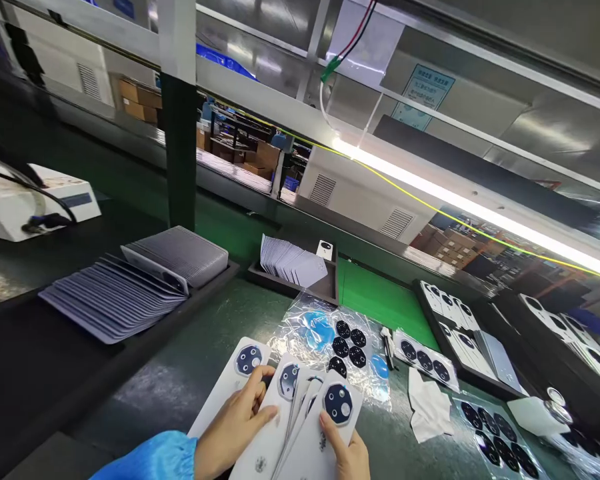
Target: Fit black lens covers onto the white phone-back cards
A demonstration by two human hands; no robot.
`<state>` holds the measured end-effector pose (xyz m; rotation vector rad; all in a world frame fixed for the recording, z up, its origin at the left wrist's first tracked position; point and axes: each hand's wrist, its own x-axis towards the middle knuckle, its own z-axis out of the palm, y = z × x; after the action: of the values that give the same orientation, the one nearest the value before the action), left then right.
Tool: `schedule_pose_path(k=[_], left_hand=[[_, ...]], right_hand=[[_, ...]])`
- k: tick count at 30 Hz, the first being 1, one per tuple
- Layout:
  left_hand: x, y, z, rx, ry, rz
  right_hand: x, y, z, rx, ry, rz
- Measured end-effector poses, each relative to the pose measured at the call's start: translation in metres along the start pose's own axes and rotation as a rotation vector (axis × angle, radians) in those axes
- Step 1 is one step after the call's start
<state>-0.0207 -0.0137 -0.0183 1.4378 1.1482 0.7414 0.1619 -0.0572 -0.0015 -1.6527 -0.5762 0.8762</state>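
Several white phone back panels [337,407] are fanned out before me, each with a dark round camera cover near its top. My left hand [237,417] is closed on a panel [283,393] in the left part of the fan, thumb across its face and fingers curled at its edge. Further left, another white panel [225,380] lies partly behind that hand; whether it is held cannot be told. My right hand [347,450] grips the rightmost panels, its thumb just below the camera cover [339,404] and its other fingers mostly hidden behind.
Beyond my hands, black round covers [341,347] lie on clear film. A white cloth [429,405] and a bottle [537,413] are at right. Trays of panels stand at left [234,268], back [332,293] and right [425,300]. A lamp [430,193] crosses above.
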Motion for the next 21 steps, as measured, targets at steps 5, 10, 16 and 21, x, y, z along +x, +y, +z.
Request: schedule_pose_path(k=[5,10,16,21], left_hand=[[-0.008,-0.002,0.0,0.428,0.279,0.159],[-0.009,0.006,0.024,0.302,0.147,0.301],[0.005,0.017,0.045,-0.203,-0.179,0.091],[0.009,0.017,0.048,-0.265,-0.201,0.052]], right_hand=[[0.002,-0.003,-0.012,0.029,0.081,0.012],[0.001,0.004,-0.014,0.146,0.051,0.072],[0.002,0.008,-0.029,0.21,-0.003,0.135],[0.009,0.01,-0.049,0.228,0.051,0.179]])
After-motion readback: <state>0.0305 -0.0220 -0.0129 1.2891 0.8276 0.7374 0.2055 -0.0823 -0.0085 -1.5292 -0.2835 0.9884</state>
